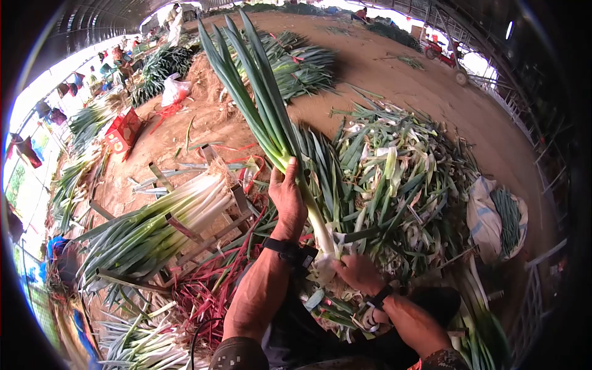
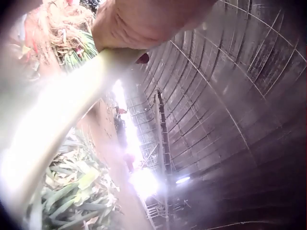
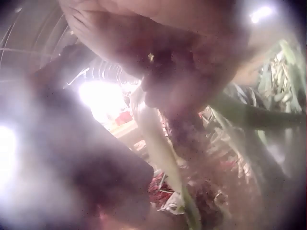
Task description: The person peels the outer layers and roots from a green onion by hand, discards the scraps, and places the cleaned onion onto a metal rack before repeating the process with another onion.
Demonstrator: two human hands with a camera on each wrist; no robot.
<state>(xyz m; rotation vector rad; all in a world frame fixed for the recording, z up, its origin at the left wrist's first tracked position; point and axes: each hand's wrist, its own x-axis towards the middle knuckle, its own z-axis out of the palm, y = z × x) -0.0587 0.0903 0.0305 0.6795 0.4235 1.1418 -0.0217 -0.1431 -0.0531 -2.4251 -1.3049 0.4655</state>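
My left hand (image 1: 288, 200) grips a large green onion (image 1: 319, 225) around its stalk, thumb pointing up along it. Its long green leaves rise away from me, and the white end slants down toward my lap. In the left wrist view, the pale stalk (image 2: 72, 103) passes under the left hand (image 2: 139, 24). Down at the white end is my right hand (image 1: 361, 274), fingers curled in. The right wrist view has the right hand (image 3: 168, 62) pinching a pale strip of the onion's outer skin (image 3: 156, 136); blur and glare hide part of the fingertips.
Trimmed green onions (image 1: 166, 219) lie on a wooden rack at left, above red ties (image 1: 213, 290). A heap of stripped leaves (image 1: 394, 179) spreads at right beside a white sack (image 1: 484, 213). More onion bundles (image 1: 302, 68), a red bag (image 1: 123, 132) and people stand farther off.
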